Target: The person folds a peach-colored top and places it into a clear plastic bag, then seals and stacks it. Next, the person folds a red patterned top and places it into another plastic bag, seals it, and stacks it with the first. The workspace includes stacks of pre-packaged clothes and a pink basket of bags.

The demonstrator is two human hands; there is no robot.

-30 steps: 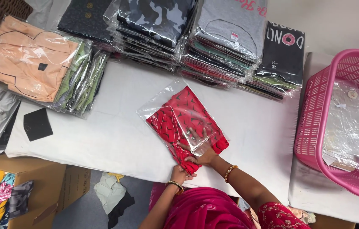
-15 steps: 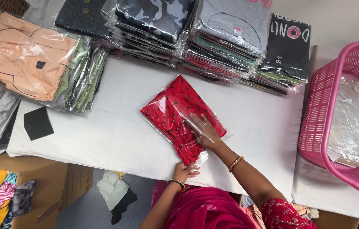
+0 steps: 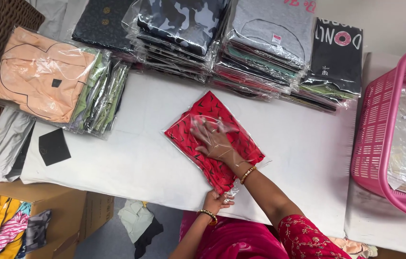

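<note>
We see a red patterned garment in a clear plastic bag [image 3: 212, 139] lying flat and turned at an angle near the front middle of the white table [image 3: 131, 158]. The right hand [image 3: 215, 141] is inside the bag's open end, resting palm down with fingers spread on the folded red cloth; the clear film covers the hand, and nothing is pinched in it. The bag's open mouth points toward the table's near edge, and there the left hand [image 3: 217, 200] closes its fingers on the bag's lower corner, just at the edge. So the garment lies under the right palm and beyond the left hand's grip.

Behind the bag, stacks of bagged folded shirts [image 3: 270, 52] line the far side of the table, grey, camouflage and black ones on top. To the left sits a bagged peach shirt [image 3: 40, 76] on a smaller pile. A pink plastic laundry basket [image 3: 380, 139] stands at the right, holding clear bags. A cardboard box [image 3: 44, 211] with striped clothes is below the table's left end.
</note>
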